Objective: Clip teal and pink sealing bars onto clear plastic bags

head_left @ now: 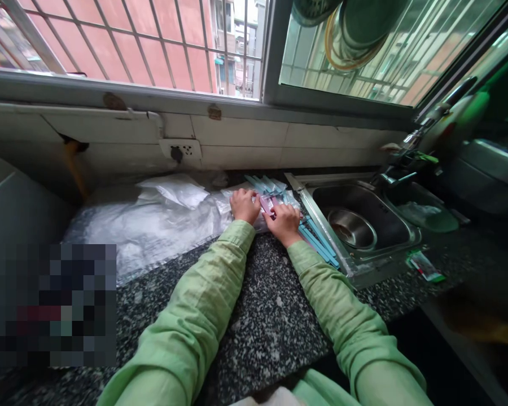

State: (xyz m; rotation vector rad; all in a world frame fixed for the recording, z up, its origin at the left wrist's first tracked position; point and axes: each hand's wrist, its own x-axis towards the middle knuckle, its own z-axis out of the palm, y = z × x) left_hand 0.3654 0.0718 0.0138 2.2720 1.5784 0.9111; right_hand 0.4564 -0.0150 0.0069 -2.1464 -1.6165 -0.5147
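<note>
There are two hands (245, 206), one socket (189, 151), one steel bowl (355, 226).

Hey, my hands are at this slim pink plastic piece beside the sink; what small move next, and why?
I'd probably steady the slim pink plastic piece with the left hand and adjust it gently with the right hand: it lies between both hands' fingers, with crinkled clear plastic close by that might snag.

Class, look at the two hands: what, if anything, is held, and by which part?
Probably a pink strip, which shows between the left hand and the right hand, at their fingertips; exactly where it is gripped cannot be told.
</note>
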